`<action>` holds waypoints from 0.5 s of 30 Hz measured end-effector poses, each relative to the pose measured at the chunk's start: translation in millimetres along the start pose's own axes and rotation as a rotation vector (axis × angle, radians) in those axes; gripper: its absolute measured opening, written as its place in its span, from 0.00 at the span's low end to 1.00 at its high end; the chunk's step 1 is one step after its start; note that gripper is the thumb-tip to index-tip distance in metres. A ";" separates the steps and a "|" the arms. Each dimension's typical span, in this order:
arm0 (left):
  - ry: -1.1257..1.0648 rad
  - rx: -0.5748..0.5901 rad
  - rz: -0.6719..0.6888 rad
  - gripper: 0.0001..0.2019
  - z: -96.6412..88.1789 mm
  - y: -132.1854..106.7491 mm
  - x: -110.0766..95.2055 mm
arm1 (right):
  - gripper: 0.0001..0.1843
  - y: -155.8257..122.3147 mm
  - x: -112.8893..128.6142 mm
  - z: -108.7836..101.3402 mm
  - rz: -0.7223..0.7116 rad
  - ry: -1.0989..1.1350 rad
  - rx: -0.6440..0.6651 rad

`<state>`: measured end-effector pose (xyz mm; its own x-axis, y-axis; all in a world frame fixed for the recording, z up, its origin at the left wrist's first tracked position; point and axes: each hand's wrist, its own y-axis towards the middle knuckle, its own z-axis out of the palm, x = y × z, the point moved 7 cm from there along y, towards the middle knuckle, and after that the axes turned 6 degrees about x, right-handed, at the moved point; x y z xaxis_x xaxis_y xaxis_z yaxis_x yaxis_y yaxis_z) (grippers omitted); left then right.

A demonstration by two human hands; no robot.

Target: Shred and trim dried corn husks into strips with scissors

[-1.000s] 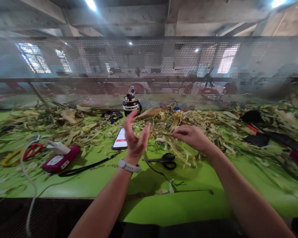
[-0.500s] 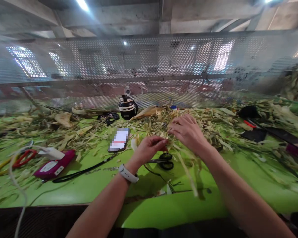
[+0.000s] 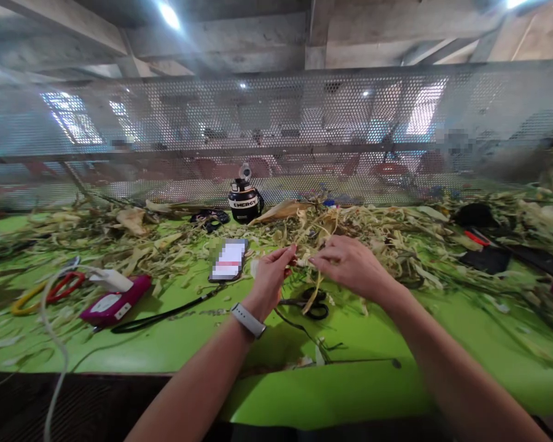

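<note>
My left hand (image 3: 271, 276), with a pale watch on its wrist, is closed in a pinch at the middle of the green table (image 3: 175, 350). My right hand (image 3: 350, 264) is pinched close beside it. Between the fingertips of both hands runs a pale yellowish corn husk strip (image 3: 319, 279), one length hanging down and another rising above the right fingers. Black-handled scissors (image 3: 320, 305) lie on the table just below the hands, partly behind the hanging strip. Dry husk scraps (image 3: 396, 245) are heaped behind my hands.
A phone (image 3: 230, 259) lies left of my hands, with a black strap below it. A black jug (image 3: 244, 201) stands at the back before a perforated screen (image 3: 276, 116). Far left are a magenta power bank (image 3: 116, 301) with a white cable and scissors with red and yellow handles (image 3: 64, 287).
My hands have come level with each other. The long strip that hung toward the table's front edge now hangs shorter, and part of it rises above my right hand. The view has shifted slightly left.
</note>
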<state>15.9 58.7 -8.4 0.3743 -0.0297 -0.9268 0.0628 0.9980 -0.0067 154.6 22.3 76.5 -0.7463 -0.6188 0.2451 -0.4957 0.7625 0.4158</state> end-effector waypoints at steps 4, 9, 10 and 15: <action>-0.056 0.114 -0.059 0.18 10.4 0.3 6.3 | 0.21 4.1 -23.3 1.1 0.142 -0.051 -0.072; -0.048 0.340 -0.151 0.18 27.8 -6.9 16.9 | 0.21 7.7 -26.1 6.2 0.158 0.086 -0.077; -0.035 0.386 -0.159 0.18 30.9 -9.2 18.4 | 0.21 8.0 -26.1 8.2 0.168 0.104 -0.074; 0.056 0.448 -0.083 0.16 35.3 -13.6 19.0 | 0.15 8.3 -24.9 16.5 0.177 0.114 -0.067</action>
<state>54.8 42.6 -12.7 0.3017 -0.0935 -0.9488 0.4894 0.8693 0.0699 161.7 47.1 59.4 -0.7621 -0.4970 0.4149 -0.3282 0.8490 0.4141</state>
